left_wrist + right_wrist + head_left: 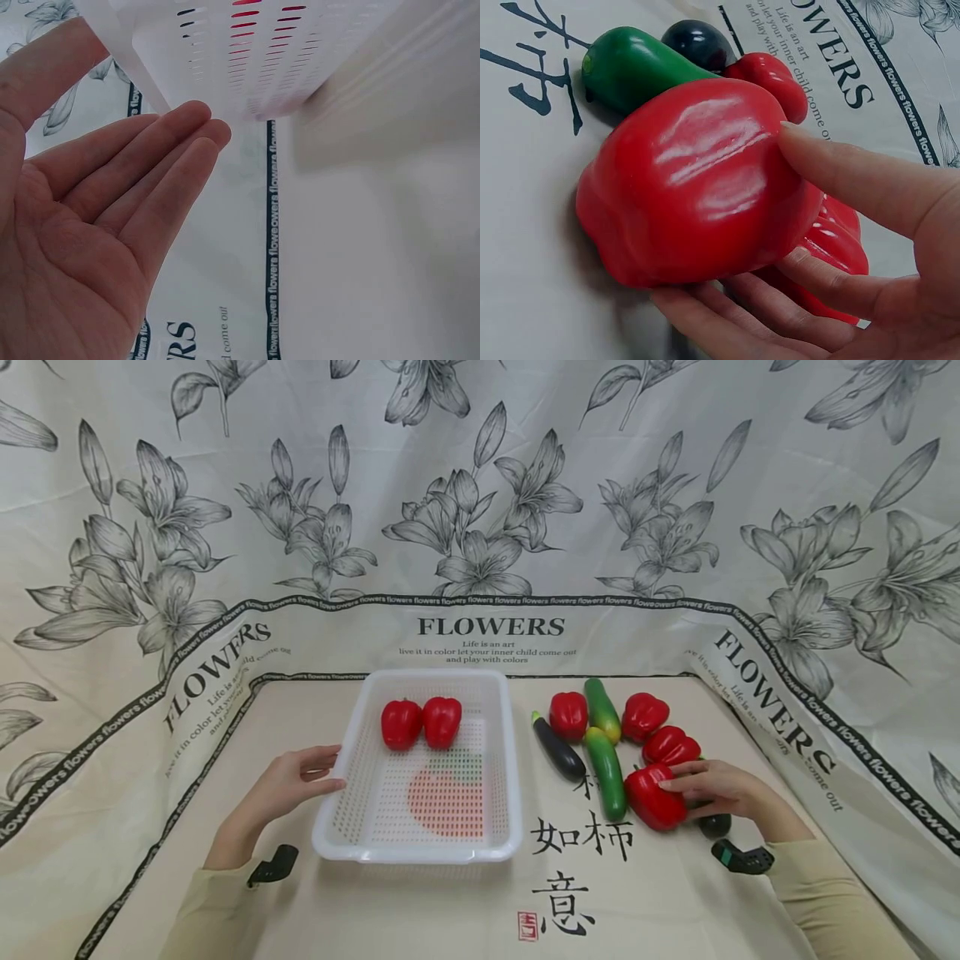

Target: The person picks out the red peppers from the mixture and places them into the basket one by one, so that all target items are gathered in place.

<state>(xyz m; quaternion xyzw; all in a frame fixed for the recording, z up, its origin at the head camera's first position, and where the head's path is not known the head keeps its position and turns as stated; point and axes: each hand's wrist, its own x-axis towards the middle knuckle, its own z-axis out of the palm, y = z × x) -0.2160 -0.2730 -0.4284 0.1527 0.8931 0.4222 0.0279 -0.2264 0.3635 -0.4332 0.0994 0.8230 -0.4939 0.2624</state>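
Observation:
My right hand [716, 787] grips a red bell pepper [655, 797] at the right of the table. In the right wrist view, the thumb presses one side of that bell pepper [697, 180] and the fingers reach round beneath it. At the left edge of a white plastic basket [341, 810] is my left hand [292, 781], its fingers fairly straight and holding nothing. The left wrist view has the palm [82, 225] beside the basket's slotted wall [217, 60]; whether the thumb touches the rim I cannot tell. Two red bell peppers [401, 724] lie inside the basket near its back.
Around the gripped pepper lie more red bell peppers [671, 746], green cucumbers [606, 772] and a dark eggplant [557, 747]. Another dark vegetable [716, 825] sits partly hidden under my right hand. A flower-printed cloth [487, 639] rises behind the table.

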